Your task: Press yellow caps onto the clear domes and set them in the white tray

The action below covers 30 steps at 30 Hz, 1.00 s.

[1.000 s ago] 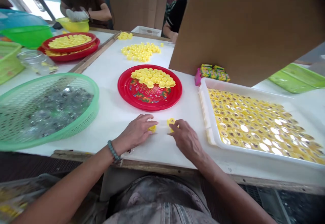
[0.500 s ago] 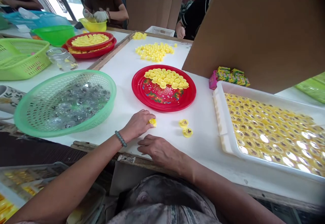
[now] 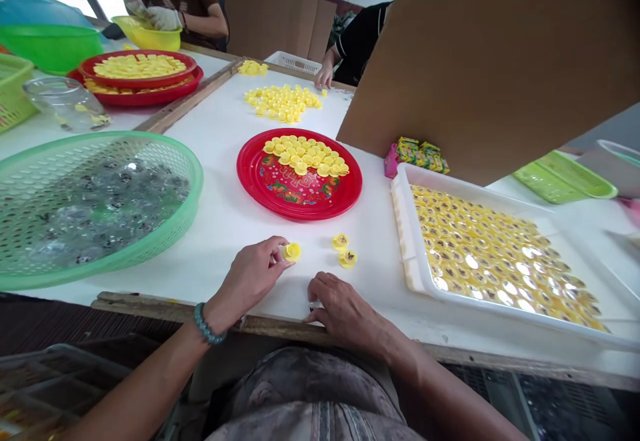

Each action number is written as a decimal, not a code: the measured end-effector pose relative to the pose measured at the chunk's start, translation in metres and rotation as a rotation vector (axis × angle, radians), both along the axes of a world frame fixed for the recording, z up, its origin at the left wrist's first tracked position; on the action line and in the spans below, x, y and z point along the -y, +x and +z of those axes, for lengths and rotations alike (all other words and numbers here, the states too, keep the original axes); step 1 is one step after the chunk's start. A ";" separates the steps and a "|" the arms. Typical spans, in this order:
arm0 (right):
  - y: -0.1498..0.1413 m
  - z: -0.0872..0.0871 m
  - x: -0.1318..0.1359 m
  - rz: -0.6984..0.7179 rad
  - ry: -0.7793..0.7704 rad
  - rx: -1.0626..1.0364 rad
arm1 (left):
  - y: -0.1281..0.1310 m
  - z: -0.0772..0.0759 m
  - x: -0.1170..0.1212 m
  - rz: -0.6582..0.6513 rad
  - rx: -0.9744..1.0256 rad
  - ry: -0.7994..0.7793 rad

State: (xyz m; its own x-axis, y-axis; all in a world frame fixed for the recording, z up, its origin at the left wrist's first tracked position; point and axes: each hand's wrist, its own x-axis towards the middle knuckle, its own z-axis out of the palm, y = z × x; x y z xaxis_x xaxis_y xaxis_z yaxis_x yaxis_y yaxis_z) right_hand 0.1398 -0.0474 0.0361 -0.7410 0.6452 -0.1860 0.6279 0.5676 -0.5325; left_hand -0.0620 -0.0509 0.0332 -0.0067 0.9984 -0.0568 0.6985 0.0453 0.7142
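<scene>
My left hand (image 3: 247,271) pinches a small round yellow plastic cup-shaped piece (image 3: 292,252) just above the white table. My right hand (image 3: 345,304), near the table's front edge, has its fingers closed on a small clear plastic piece (image 3: 315,306), mostly hidden by the fingers. Beyond it lie two yellow pieces with dark printed faces (image 3: 348,258), touching each other. A red plate (image 3: 250,184) in front of my hands carries many plain yellow pieces (image 3: 300,154) on its far half.
At left, a mint-green basket (image 3: 193,221) holds clear plastic pieces with dark prints. A white tray (image 3: 407,261) of printed yellow pieces stands right, below a cardboard panel (image 3: 475,61). Loose yellow pieces (image 3: 285,102) lie farther back. Two people work across the table.
My right hand has left the two printed pieces, gone to the table's front edge and come back slightly right with a clear piece. My left hand still holds its yellow piece, now tilted up.
</scene>
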 end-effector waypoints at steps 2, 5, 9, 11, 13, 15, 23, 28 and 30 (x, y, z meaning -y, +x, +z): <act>0.004 -0.001 0.001 -0.054 -0.051 -0.038 | 0.001 0.001 0.009 0.032 0.043 -0.011; 0.008 -0.005 0.000 -0.216 -0.146 -0.233 | 0.008 0.001 0.018 0.038 0.185 -0.043; 0.007 -0.004 -0.001 -0.465 -0.295 -0.569 | 0.023 0.000 0.025 -0.036 0.485 -0.113; 0.004 -0.002 0.000 -0.542 -0.368 -0.705 | 0.031 0.000 0.028 -0.021 0.596 -0.102; 0.001 0.001 0.001 -0.591 -0.425 -0.813 | 0.036 0.001 0.029 0.036 0.654 -0.069; -0.002 0.002 0.002 -0.626 -0.457 -0.892 | 0.039 0.002 0.031 0.083 0.671 -0.037; -0.003 0.003 0.002 -0.586 -0.383 -0.962 | 0.039 0.002 0.033 0.129 0.697 0.009; -0.005 0.006 0.001 -0.598 -0.424 -1.018 | 0.040 0.004 0.033 0.128 0.704 -0.015; -0.008 0.004 0.002 -0.629 -0.486 -1.106 | 0.043 0.006 0.033 0.140 0.721 -0.008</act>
State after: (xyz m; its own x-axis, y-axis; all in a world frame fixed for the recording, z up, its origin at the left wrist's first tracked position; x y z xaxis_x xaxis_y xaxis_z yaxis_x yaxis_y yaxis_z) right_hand 0.1318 -0.0489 0.0403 -0.2572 0.9663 0.0049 -0.1725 -0.0409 -0.9842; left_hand -0.0186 -0.0842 0.0391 -0.0927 0.9904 -0.1025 0.0426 0.1068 0.9934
